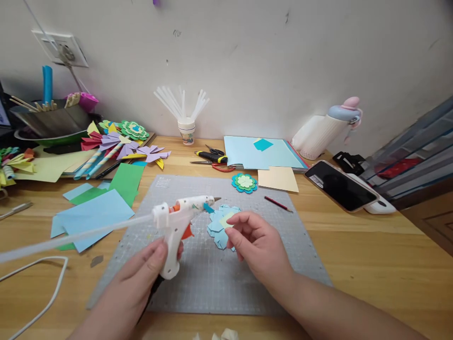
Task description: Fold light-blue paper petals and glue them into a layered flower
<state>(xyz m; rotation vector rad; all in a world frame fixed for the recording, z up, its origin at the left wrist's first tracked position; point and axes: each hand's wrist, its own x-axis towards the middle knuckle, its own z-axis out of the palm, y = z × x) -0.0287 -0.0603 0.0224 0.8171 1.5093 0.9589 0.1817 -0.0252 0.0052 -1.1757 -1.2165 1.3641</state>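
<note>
My left hand (150, 264) is wrapped round the handle of a white hot glue gun (173, 226) with an orange trigger. Its nozzle points right, and a long clear glue stick (88, 235) sticks out of the back. A scrap of blue paper (208, 208) shows by the nozzle. My right hand (260, 245) is closed in a pinch, thumb and forefinger at a small pale green paper piece (225, 219). Directly behind those fingers, a light blue paper flower (216, 229) lies on the grey cutting mat (219, 288), partly hidden by the hand.
A layered blue-green paper flower (244, 182) and a pencil (278, 204) lie towards the mat's far side. Beyond are scissors (214, 150) and a paper cup (186, 131) of straws. Paper sheets (95, 219) are at left; a phone (340, 185) leans at right.
</note>
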